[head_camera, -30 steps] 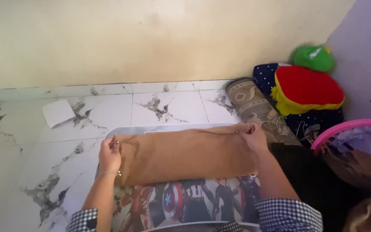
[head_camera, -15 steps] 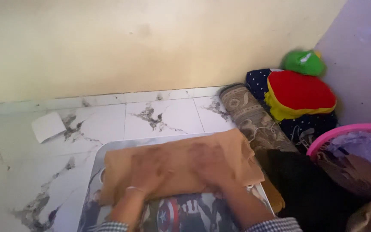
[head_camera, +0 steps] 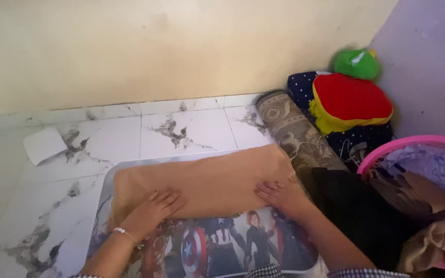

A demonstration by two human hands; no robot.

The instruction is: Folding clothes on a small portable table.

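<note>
The marble-pattern floor (head_camera: 191, 128) fills the left and upper middle of the frame, and on it, in the lower middle, lies a flat board with printed comic figures (head_camera: 222, 247); compared with one second ago the view has shifted a little, so this board now sits lower and more to the left. On the upper half of the board lies the folded tan cloth (head_camera: 207, 180), a long band from left to right. Before, both hands pinched its far corners and held the edge stretched; now the corners are let go and the cloth rests flat, so the fold looks finished and the hands are smoothing it. The left hand (head_camera: 148, 213) lies open, fingers spread, pressed on the lower left edge of the cloth. The right hand (head_camera: 281, 195) lies flat too, fingers together, on the lower right edge. At the right a pink basket (head_camera: 387, 154) with laundry, a rolled rug (head_camera: 294, 131) and a red cushion (head_camera: 351, 100) stay in place
</note>
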